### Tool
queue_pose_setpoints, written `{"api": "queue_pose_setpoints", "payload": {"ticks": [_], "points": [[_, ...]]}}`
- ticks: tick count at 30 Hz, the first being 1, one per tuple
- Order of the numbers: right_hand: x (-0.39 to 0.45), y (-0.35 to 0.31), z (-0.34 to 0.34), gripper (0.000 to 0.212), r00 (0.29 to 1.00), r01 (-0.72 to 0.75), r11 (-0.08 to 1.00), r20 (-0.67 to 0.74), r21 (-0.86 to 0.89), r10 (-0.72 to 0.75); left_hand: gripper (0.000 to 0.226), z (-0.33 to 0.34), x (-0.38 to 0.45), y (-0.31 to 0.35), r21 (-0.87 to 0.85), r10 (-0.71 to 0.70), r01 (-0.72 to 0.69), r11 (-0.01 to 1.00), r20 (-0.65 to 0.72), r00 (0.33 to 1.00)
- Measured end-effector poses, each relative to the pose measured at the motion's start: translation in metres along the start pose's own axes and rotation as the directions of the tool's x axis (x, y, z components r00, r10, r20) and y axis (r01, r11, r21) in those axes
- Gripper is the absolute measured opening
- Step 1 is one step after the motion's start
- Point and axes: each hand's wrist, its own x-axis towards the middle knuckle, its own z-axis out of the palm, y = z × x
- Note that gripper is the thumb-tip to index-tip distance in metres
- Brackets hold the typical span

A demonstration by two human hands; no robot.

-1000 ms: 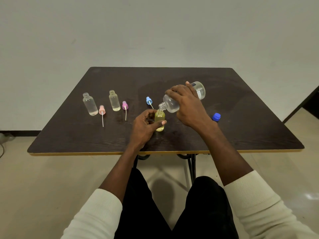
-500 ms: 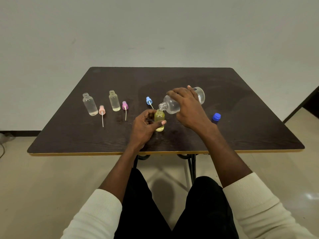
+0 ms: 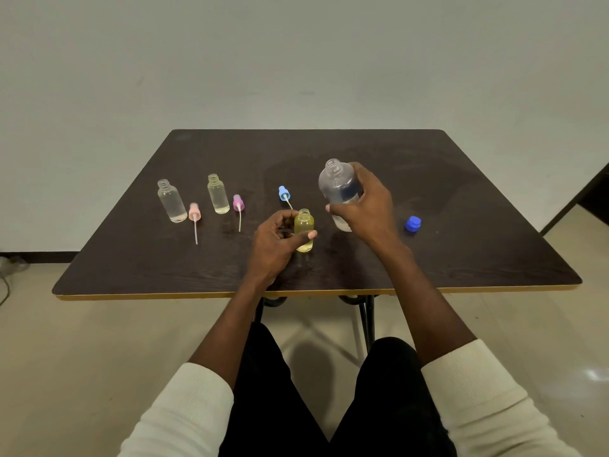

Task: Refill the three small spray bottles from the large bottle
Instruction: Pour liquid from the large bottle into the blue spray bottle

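Left hand fingers hold the yellow bottle, seemingly full, mid-table; right hand grips the upright large bottle; two small bottles near the left edge appear nearly empty, all three uncapped.

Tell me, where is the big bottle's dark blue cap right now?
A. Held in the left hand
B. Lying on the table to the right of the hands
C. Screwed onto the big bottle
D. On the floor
B: the dark blue cap lies alone on the table, right of the right hand, which holds the uncapped large bottle.
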Motion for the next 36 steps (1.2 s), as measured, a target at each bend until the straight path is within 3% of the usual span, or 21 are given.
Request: {"api": "queue_pose_setpoints", "payload": {"ticks": [3, 17, 19, 22, 24, 26, 28, 31, 36], "points": [[-0.002, 0.004, 0.001, 0.056, 0.996, -0.069, 0.992, -0.047, 0.103, 0.074, 0.038, 0.001, -0.001, 0.002, 0.009, 0.005, -0.005, 1.0, -0.001, 1.0], [-0.018, 0.025, 0.009, 0.062, 0.983, -0.134, 0.976, -0.102, 0.171, 0.153, 0.037, 0.0, -0.002, 0.003, 0.039, 0.013, -0.013, 0.999, 0.001, 1.0], [-0.019, 0.028, 0.011, 0.066, 0.984, -0.135, 0.975, -0.094, 0.177, 0.154, 0.037, -0.001, -0.001, 0.003, 0.048, 0.012, -0.012, 0.999, -0.001, 1.0], [-0.024, 0.026, 0.014, 0.09, 0.97, -0.172, 0.971, -0.145, 0.166, 0.197, 0.039, -0.001, -0.002, 0.003, 0.078, 0.013, -0.013, 0.997, 0.004, 1.0], [-0.033, 0.021, 0.015, 0.088, 0.944, -0.102, 0.991, -0.304, 0.087, 0.124, 0.042, -0.001, -0.002, -0.001, 0.12, 0.02, -0.022, 0.993, 0.015, 1.0], [-0.042, 0.015, 0.017, 0.066, 0.888, 0.061, 0.998, -0.455, -0.01, -0.059, 0.042, -0.002, -0.001, -0.004, 0.145, 0.023, -0.025, 0.989, 0.015, 1.0], [-0.05, 0.009, 0.021, 0.039, 0.838, 0.206, 0.974, -0.496, -0.098, -0.227, 0.041, -0.001, -0.002, -0.003, 0.141, 0.041, -0.039, 0.989, -0.014, 0.999], [-0.057, 0.007, 0.033, 0.016, 0.847, 0.35, 0.926, -0.376, -0.141, -0.377, 0.04, 0.0, -0.002, 0.0, 0.107, 0.071, -0.057, 0.993, -0.134, 0.988], [-0.056, 0.01, 0.061, 0.026, 0.972, 0.233, 0.961, 0.0, -0.152, -0.235, 0.034, -0.003, 0.01, 0.002, 0.124, 0.091, -0.048, 0.991, -0.376, 0.922]]}}
